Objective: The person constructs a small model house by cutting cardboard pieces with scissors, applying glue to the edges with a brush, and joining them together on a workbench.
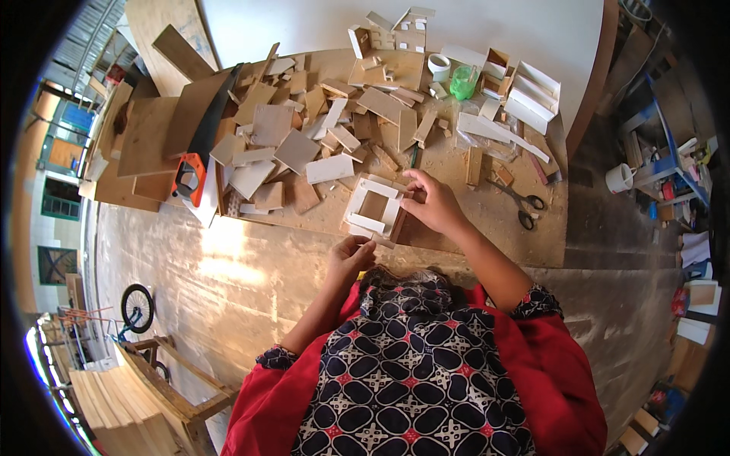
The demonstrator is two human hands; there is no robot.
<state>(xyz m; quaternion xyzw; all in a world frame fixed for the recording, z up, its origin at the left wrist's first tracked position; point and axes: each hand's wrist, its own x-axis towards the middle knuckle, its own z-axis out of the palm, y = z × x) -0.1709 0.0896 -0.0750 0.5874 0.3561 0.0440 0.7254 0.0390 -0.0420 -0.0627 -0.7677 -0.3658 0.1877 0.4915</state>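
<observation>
Looking down at my workbench (487, 220), with the small white frame (372, 207) near its front edge as the landmark. Far left of the frame lay a hand saw with an orange handle (190, 176) beside stacked wooden boards (148, 137). Between saw and frame, and behind it, loose wood offcuts (296, 137) were scattered. My left hand (350, 258) hovered just in front of the frame, fingers curled narrow; whether they pinched something, I cannot tell. The frame looked half built: four white strips around a brown square, with more pieces unattached. My right hand (433, 204) touched the frame's right side, fingers pinching a small brown wood piece (401, 222) against it. Right of the frame lay scissors (521, 201); behind them, a green cup (462, 82) and white boxes (536, 91).
</observation>
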